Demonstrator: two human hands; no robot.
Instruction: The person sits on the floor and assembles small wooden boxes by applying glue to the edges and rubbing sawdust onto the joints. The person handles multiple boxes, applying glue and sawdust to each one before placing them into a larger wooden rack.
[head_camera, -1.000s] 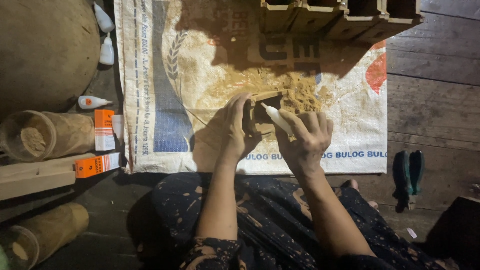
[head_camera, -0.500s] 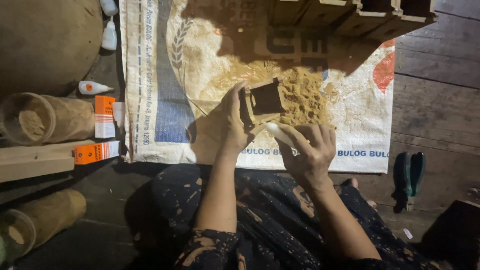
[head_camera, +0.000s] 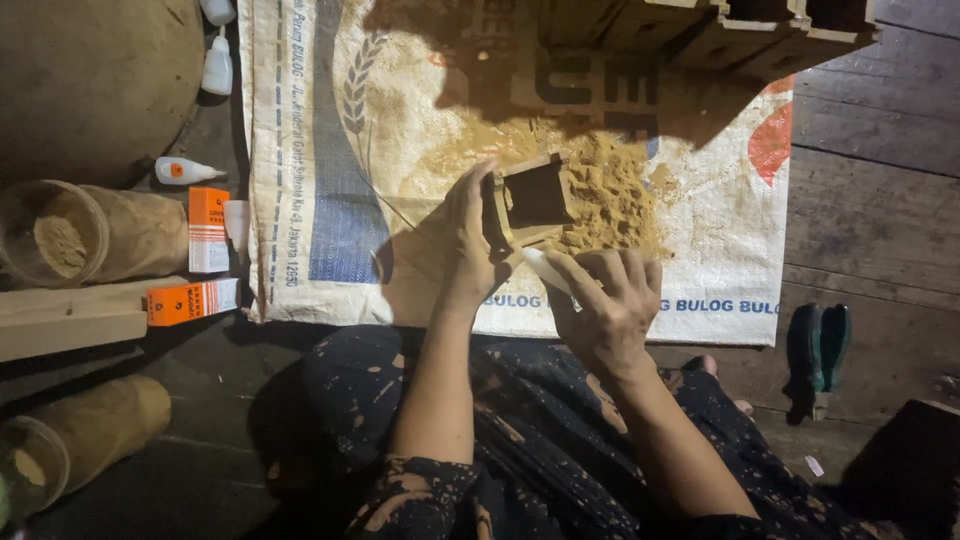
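At nine o'clock of your left hand (head_camera: 470, 250) lie two orange cartons (head_camera: 208, 230) and white glue bottles (head_camera: 185, 171). That hand clamps a small wooden box (head_camera: 532, 198) over sawdust (head_camera: 610, 195); at five o'clock, your right hand (head_camera: 605, 300) pinches a white bottle (head_camera: 545, 268).

Hands: two, left (head_camera: 468, 245) and right (head_camera: 605, 305).
Small open wooden box in hand: one (head_camera: 535, 197).
White glue bottles: three (head_camera: 184, 171), (head_camera: 217, 66), (head_camera: 218, 10).
Orange cartons: two (head_camera: 208, 229), (head_camera: 193, 301).
Clear jars of sawdust: two (head_camera: 95, 235), (head_camera: 75, 435).
Woven sacks spread on floor: one (head_camera: 330, 150).
Sawdust heaps: one (head_camera: 610, 195).
Wooden planks at left: one (head_camera: 70, 320).
Green-handled tools: one (head_camera: 818, 345).
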